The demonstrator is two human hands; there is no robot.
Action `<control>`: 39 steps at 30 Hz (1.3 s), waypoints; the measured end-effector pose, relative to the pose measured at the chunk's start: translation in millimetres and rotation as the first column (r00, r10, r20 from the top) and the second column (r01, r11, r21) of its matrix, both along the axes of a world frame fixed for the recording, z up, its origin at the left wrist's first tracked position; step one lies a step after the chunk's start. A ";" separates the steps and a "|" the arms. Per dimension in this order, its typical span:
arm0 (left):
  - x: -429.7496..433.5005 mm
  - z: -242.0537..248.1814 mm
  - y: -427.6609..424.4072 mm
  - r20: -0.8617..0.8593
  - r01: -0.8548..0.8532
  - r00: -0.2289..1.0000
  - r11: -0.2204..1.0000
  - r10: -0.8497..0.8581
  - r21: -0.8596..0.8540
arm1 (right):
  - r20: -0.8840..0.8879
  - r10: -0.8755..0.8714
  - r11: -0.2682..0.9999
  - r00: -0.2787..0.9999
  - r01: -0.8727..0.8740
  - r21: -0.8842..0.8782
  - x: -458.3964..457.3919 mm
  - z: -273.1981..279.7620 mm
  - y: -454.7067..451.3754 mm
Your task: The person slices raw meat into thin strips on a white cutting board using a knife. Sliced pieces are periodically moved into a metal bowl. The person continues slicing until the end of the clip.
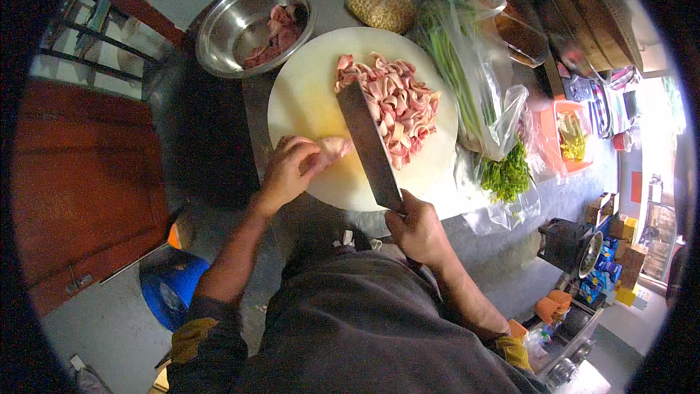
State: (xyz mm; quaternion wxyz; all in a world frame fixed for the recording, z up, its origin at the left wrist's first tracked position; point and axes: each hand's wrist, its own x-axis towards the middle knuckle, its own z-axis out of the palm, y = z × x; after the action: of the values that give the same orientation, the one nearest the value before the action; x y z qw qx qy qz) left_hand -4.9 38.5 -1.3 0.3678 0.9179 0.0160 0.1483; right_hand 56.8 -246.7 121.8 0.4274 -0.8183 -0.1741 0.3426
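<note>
My right hand [415, 230] grips the handle of a cleaver [367, 139], whose wide dark blade lies across the round white cutting board [298, 96]. Right of the blade, and touching it at the upper end, is a heap of sliced raw meat [402, 101]. My left hand [292, 167] holds a small piece of raw meat [332, 148] over the board's left part, apart from the blade. Beyond the board at the upper left, a stainless steel bowl [229, 38] contains more raw meat [279, 33].
A bag of beans or nuts [383, 6] sits behind the board. Green stalks in clear plastic [465, 76] and leafy greens [506, 172] border its right side. Farther right stands an orange basket [547, 126]. A blue bin [169, 290] is on the floor at left.
</note>
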 end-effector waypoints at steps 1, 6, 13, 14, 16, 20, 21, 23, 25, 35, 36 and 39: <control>-2.1 -3.7 -4.6 0.018 0.009 1.000 1.000 -0.009 -0.011 | 0.060 0.032 0.999 0.998 -0.029 -0.041 -2.5 1.3 4.9; -1.3 -25.7 -21.7 -0.235 -0.253 0.962 0.779 0.139 -0.573 | 0.144 0.147 0.970 0.979 -0.114 -0.215 -15.6 -7.7 29.7; -4.0 -19.0 -13.8 -0.012 -0.034 0.999 0.998 0.035 0.053 | 0.100 0.208 0.927 0.973 -0.163 -0.336 -23.2 -17.4 37.1; -3.1 -15.5 -13.8 -0.017 -0.036 0.999 0.998 0.037 0.058 | 0.093 0.201 0.927 0.975 -0.159 -0.340 -23.2 -17.1 37.5; -1.5 -9.4 -15.1 -0.030 -0.039 0.999 0.997 0.041 0.062 | 0.099 0.209 0.923 0.973 -0.162 -0.349 -23.0 -16.6 38.4; 1.6 -4.2 -16.7 -0.016 -0.035 0.999 0.998 0.035 0.043 | 0.104 0.222 0.918 0.969 -0.172 -0.358 -23.2 -16.2 38.0; 2.0 -4.3 -16.7 -0.003 -0.030 1.000 0.999 0.030 0.033 | 0.107 0.219 0.921 0.970 -0.169 -0.350 -23.3 -16.3 37.5; 2.0 -4.9 -16.0 -0.013 -0.026 1.000 0.998 0.027 0.050 | 0.105 0.213 0.925 0.971 -0.166 -0.342 -23.9 -16.7 37.0; 1.8 -5.8 -15.4 -0.018 -0.023 1.000 0.998 0.024 0.060 | 0.112 0.223 0.921 0.968 -0.172 -0.351 -24.4 -17.0 36.9; 3.2 -6.5 -18.7 0.002 -0.053 0.999 0.995 0.053 0.089 | 0.119 0.245 0.907 0.962 -0.184 -0.378 -23.9 -19.2 31.2; 3.4 -7.4 -18.7 0.000 -0.057 0.998 0.994 0.057 0.091 | 0.111 0.255 0.902 0.961 -0.195 -0.385 -23.2 -21.2 30.8; 4.1 -10.4 -17.4 0.055 -0.006 0.998 0.999 0.003 0.041 | 0.083 0.277 0.890 0.957 -0.223 -0.398 -21.2 -27.4 31.3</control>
State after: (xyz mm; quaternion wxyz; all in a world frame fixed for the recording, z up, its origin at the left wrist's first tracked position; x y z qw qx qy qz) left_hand -0.8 21.0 -11.7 0.3486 0.9209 0.0049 0.1745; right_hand 35.6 -215.4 94.4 0.1979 -0.8784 -0.2368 0.3648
